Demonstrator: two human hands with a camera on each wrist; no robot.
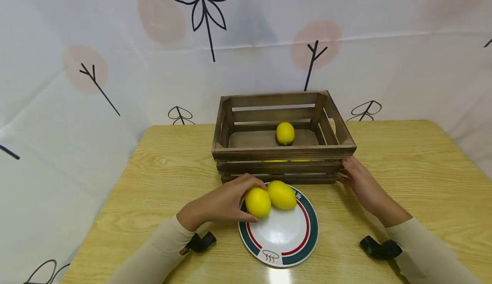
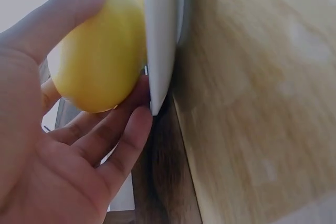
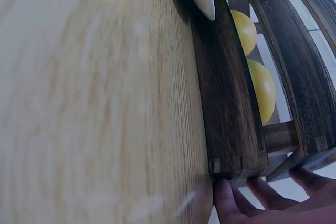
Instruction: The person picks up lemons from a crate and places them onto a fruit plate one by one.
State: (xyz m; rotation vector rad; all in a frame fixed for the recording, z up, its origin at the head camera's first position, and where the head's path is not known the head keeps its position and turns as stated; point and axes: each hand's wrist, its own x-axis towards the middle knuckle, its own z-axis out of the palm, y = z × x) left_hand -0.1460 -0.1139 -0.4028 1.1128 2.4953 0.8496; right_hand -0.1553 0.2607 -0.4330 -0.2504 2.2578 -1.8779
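My left hand (image 1: 230, 198) grips a lemon (image 1: 258, 203) between thumb and fingers at the plate's upper left. In the left wrist view, the thumb lies along one side of that lemon (image 2: 102, 53), and some fingertips are close to the plate's rim. A second lemon (image 1: 282, 194) rests on the white plate (image 1: 278, 232), right beside the held one. Behind the plate is a brown wooden crate (image 1: 284, 152). The fingertips of my right hand (image 1: 367, 190) touch the crate's front right corner, and no lemon is in that hand.
Inside the crate one lemon (image 1: 285, 133) shows from above. Through its slats the right wrist view shows more lemons (image 3: 261, 90). The crate and plate stand on a light wood table (image 1: 173, 164). A patterned white cloth (image 1: 250, 70) hangs behind the table.
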